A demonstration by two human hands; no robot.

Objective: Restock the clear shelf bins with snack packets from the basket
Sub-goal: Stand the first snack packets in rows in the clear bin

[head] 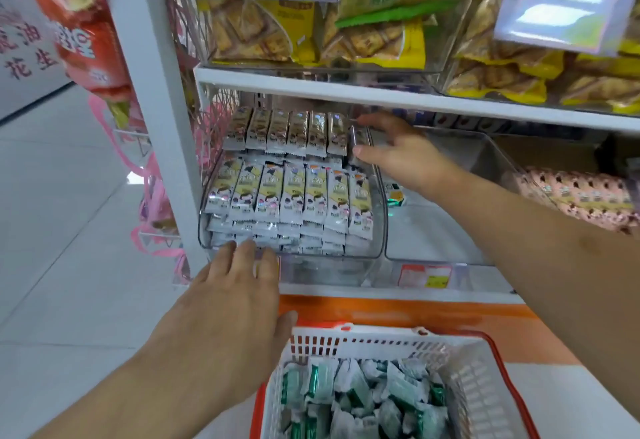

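A clear shelf bin [377, 224] on the lower shelf holds two rows of silver-and-yellow snack packets [291, 193] stacked in layers. My right hand [398, 151] reaches to the back right of the bin and pinches one upright packet [358, 142] between thumb and fingers at the end of the back row. My left hand [235, 303] lies with straight fingers against the bin's front lower edge. Below stands a white and red basket [485, 386] with several green-and-white packets [360, 400] in it.
A second clear bin [485, 148] to the right looks mostly bare, with a small packet [394, 194] on its floor. Pink packets [581, 196] lie far right. Yellow cracker bags [381, 23] fill the upper shelf. A white upright post [156, 92] stands left, with pink wire racks behind it.
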